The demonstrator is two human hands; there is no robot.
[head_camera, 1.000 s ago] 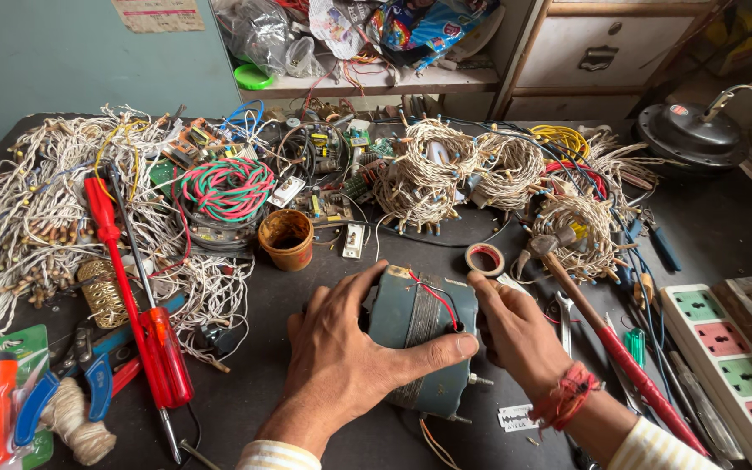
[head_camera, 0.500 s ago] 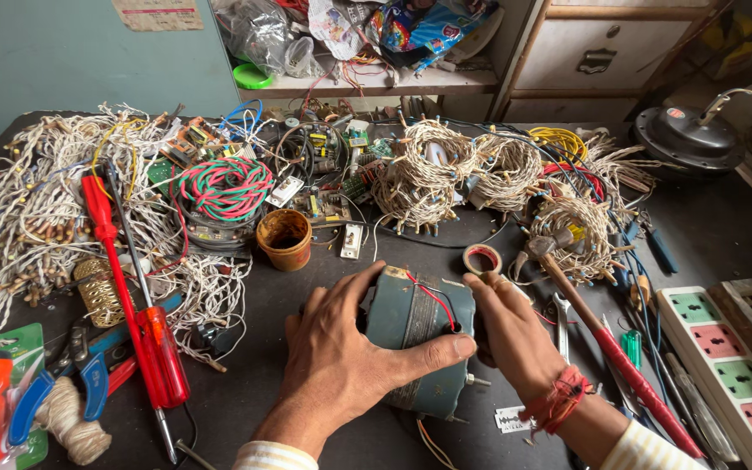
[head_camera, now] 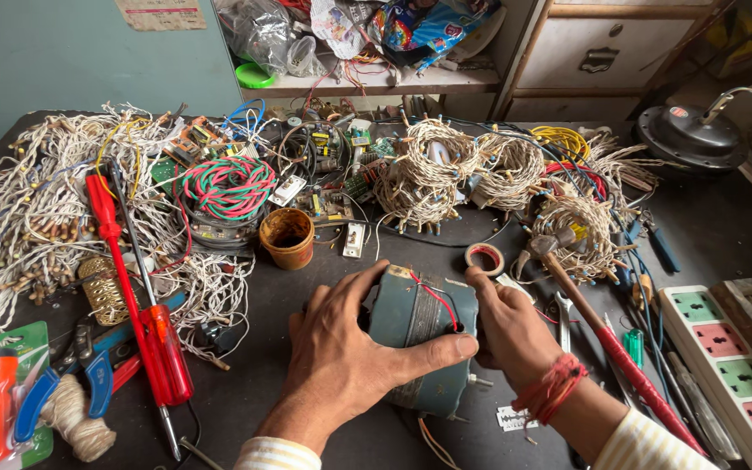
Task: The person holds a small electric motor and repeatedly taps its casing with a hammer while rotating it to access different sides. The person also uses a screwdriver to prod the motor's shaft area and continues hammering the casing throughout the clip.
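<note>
A teal-green cylindrical metal motor (head_camera: 419,344) is lain on the dark worktable (head_camera: 306,261), long axis running toward and away from the person, shaft stub at the near right. It is clasped from both sides: left hand (head_camera: 341,357) is wrapped over the top and left flank, thumb laid across the casing; right hand (head_camera: 506,326) is pressed on the right flank, fingers curled at the far end. A red tape roll (head_camera: 485,258) is just beyond.
</note>
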